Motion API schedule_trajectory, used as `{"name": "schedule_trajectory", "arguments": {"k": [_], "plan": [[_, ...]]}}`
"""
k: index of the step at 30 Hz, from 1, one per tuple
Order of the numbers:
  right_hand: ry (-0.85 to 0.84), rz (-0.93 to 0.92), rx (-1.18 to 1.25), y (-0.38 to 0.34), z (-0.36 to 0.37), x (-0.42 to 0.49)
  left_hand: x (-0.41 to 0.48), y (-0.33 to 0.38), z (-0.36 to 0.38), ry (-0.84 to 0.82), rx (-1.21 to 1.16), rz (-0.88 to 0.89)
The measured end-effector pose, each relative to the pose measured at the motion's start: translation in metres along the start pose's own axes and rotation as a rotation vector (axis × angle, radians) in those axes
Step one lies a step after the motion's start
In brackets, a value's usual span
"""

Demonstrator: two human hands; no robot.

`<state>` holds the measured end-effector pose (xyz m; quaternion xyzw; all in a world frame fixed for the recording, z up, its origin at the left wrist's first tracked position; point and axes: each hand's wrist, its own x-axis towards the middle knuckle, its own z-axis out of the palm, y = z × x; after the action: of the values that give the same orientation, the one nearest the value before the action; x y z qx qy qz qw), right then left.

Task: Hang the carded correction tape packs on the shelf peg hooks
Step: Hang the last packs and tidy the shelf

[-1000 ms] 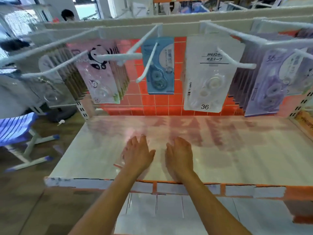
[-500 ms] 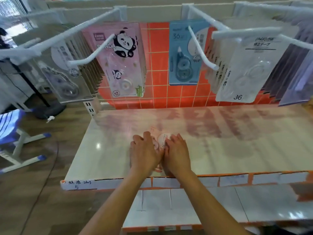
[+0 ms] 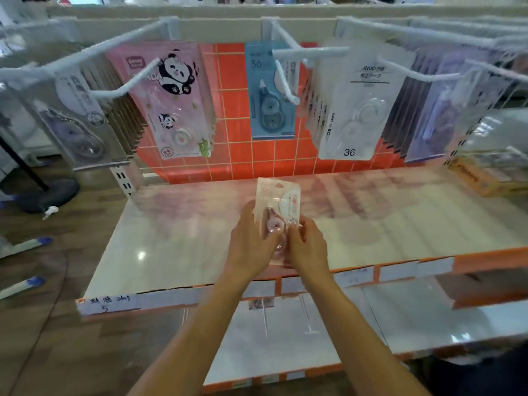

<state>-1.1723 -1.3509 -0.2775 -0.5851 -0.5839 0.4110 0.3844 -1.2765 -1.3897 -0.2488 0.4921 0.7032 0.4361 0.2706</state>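
Note:
A pale pink carded correction tape pack is lifted just above the white shelf, its top end pointing away from me. My left hand grips its left edge and my right hand pinches its lower right edge. Above, white peg hooks stick out toward me. On them hang pink panda packs, a blue pack, white packs marked 36 and purple packs.
Clear-fronted packs hang on the far left hooks. An orange tiled back panel sits behind the hooks. A yellow box lies at the shelf's right end. A lower shelf is under the price strip. Wooden floor is to the left.
Both hands lay flat on the shelf a second ago. They have since closed on the pink pack and raised it off the shelf. The camera has moved closer.

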Motion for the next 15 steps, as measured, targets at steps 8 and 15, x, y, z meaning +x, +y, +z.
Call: {"name": "schedule_trajectory", "arguments": {"k": [8,15], "plan": [[0.026,0.054,0.244,0.025,-0.045,-0.023,-0.057,0.002,0.031,-0.201,-0.179,0.02],[0.021,0.105,0.263,0.049,-0.067,-0.054,-0.094,-0.011,0.051,-0.252,-0.223,-0.051]]}}
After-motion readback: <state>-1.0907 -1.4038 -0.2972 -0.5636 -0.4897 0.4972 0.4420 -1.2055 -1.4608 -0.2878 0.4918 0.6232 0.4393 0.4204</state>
